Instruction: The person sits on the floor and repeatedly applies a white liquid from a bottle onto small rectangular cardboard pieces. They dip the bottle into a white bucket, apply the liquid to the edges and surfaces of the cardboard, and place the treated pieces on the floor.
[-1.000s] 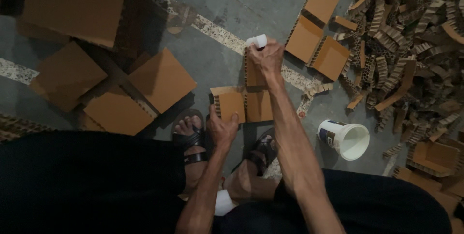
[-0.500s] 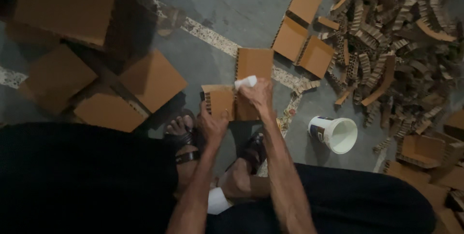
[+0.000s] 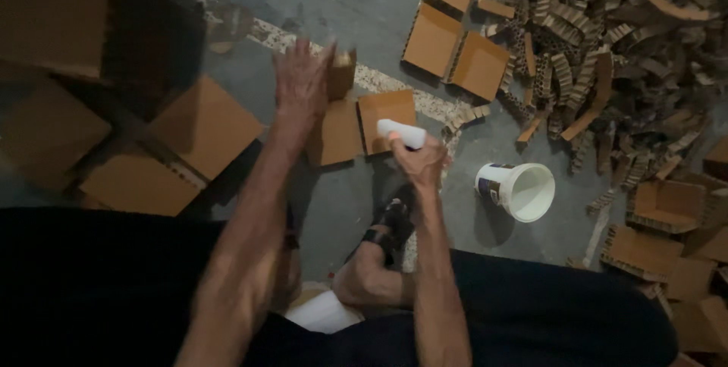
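White bottle gripped in right hand fingers, above cardboard panel

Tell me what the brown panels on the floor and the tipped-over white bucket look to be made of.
Brown panels: apparently honeycomb cardboard, matte brown faces, ribbed cells showing along the cut edges. White bucket: probably plastic, with a smooth, faintly glossy white wall and rim.

left hand motion-blurred, cardboard strip pile cut off at edge
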